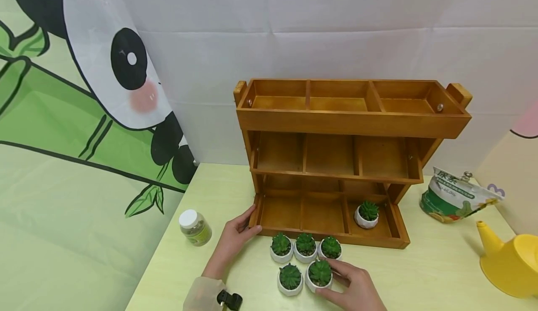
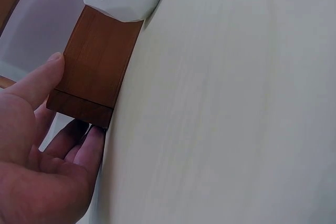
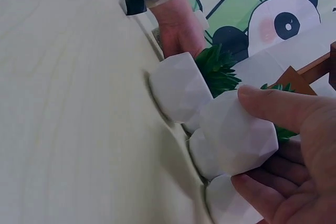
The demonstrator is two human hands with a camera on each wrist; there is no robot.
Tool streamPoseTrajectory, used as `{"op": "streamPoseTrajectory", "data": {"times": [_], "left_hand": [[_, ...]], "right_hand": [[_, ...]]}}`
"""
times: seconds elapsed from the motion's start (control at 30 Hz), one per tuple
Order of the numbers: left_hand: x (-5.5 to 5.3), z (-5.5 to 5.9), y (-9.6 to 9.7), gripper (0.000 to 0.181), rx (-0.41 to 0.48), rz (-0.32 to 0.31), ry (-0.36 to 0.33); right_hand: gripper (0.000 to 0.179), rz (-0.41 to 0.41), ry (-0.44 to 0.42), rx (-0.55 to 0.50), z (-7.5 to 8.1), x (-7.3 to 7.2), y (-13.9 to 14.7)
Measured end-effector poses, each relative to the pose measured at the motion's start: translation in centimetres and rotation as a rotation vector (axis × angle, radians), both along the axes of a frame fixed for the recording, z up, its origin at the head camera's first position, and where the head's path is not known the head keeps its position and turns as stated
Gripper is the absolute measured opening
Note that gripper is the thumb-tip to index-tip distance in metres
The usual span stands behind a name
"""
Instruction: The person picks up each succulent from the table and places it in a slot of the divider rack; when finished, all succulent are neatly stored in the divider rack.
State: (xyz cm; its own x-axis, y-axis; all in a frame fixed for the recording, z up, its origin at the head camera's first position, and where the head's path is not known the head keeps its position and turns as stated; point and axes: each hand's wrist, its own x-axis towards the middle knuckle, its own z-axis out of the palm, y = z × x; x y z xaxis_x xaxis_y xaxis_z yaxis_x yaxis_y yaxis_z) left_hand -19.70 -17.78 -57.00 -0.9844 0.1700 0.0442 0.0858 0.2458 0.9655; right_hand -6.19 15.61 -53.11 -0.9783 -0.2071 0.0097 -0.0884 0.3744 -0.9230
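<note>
My left hand point(image 1: 234, 237) grips the left front corner of the bottom tier of a three-tier brown wooden shelf point(image 1: 353, 123). In the left wrist view, its thumb lies against the wooden corner point(image 2: 97, 61) and its fingers curl beneath. Between thumb and fingers, my right hand point(image 1: 350, 283) holds a potted succulent point(image 1: 320, 273) in a white faceted pot. The right wrist view shows this pot point(image 3: 239, 132) beside the others. Three more succulents point(image 1: 305, 247) line the shelf's front edge, and another point(image 1: 290, 279) stands left of the held one. One succulent point(image 1: 367, 214) sits in the bottom tier's right compartment.
On the left of the table stands a small jar point(image 1: 195, 228) with a white lid. To the right are a green and white bag point(image 1: 456, 196) with a clip and a yellow watering can point(image 1: 513, 264). A panda-printed cloth point(image 1: 96, 68) hangs at the left.
</note>
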Motion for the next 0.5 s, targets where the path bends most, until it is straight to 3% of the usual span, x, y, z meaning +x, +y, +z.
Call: {"op": "streamPoseTrajectory", "data": {"times": [0.23,0.5], "left_hand": [[0.1,0.0,0.0,0.067,0.034,0.010,0.004],[0.3,0.6,0.3,0.066,0.018,0.026,-0.003]], "right_hand": [[0.075,-0.001,-0.071,0.027,1.4,-0.5,0.3],[0.074,-0.043,-0.046,0.034,3.0,-1.2,0.6]]}}
